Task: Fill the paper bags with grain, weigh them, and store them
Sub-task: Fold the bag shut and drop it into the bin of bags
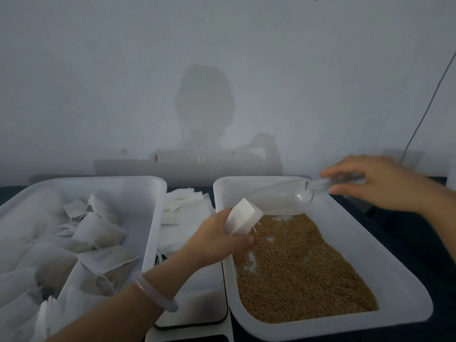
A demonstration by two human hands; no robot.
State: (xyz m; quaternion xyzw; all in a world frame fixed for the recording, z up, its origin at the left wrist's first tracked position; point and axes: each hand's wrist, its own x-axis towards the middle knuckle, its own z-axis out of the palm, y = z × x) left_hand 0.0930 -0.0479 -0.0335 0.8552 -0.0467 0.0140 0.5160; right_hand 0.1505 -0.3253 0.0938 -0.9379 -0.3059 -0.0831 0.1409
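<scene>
Though blurred, right grip (377, 181) apparently holds scoop (283, 196) | left grip (217, 238) pinches paper bag (243, 215)

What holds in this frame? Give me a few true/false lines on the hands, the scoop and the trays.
1. The left hand grips a white paper bag over the grain. True.
2. The right hand holds a metal spoon. False: it holds a clear plastic scoop by the handle.
3. The grain lies in the left tray. False: it lies in the right tray; the left tray holds white bags.
4. A stack of flat bags lies between the two trays at the far side. True.
</scene>
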